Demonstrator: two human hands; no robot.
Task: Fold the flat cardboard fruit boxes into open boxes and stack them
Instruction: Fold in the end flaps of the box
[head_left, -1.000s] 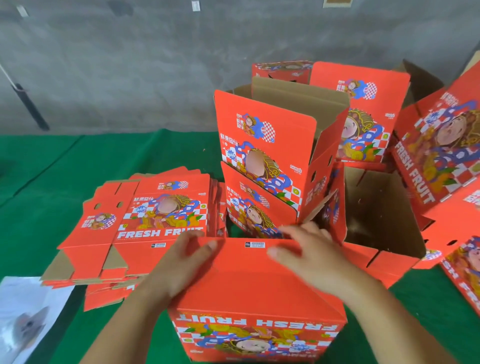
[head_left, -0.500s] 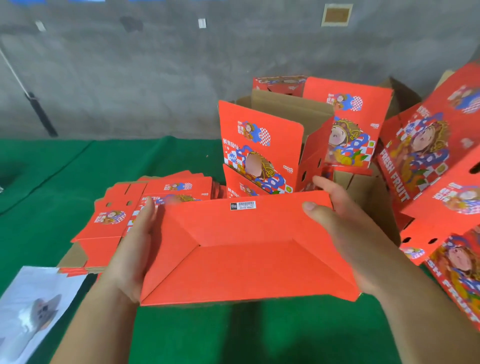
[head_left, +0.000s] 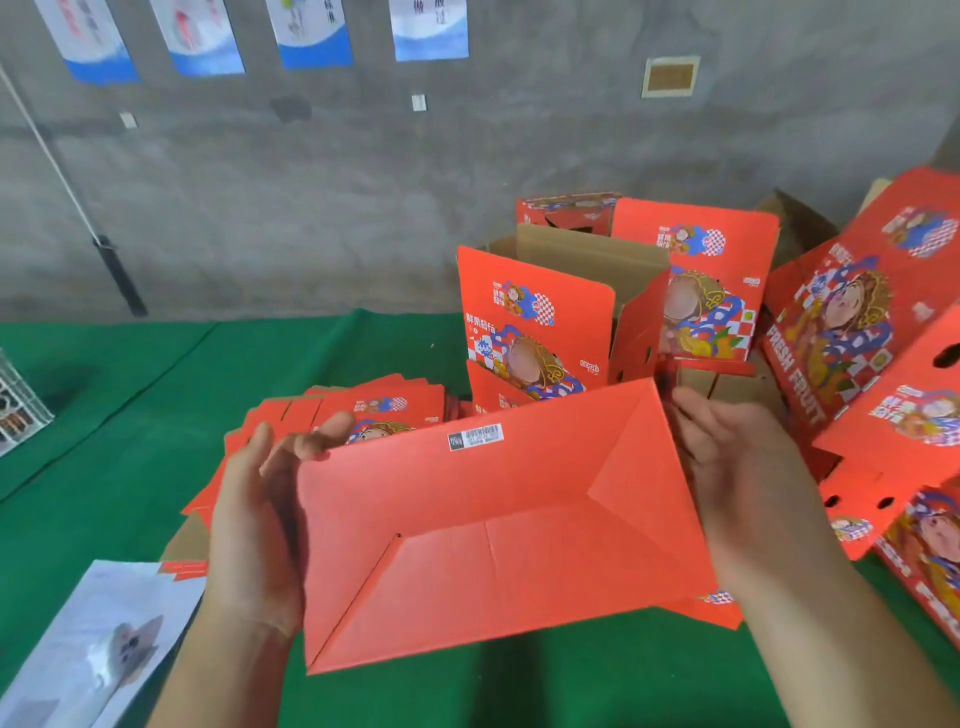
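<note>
Honestly looks light but stiff. Head view: folded box (head_left: 498, 525) held in the air over the green bench (head_left: 130, 415), left hand (head_left: 254, 525) and right hand (head_left: 737, 483) pressing its ends, fingers (head_left: 311, 441) straight. Best gripped at the side walls, not the creased bottom flaps.

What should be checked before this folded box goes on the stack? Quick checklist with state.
1. Left hand on the box's left end: ok, palm against it.
2. Right hand on the right end: ok.
3. Held box bottom flaps closed: ok, flaps meet, barcode label faces the camera.
4. Box opening free: cannot tell, it faces away.
5. Stack of open boxes ready to take it: ok, top box stands open.
6. Flat boxes left to fold: ok, a pile remains.
</note>
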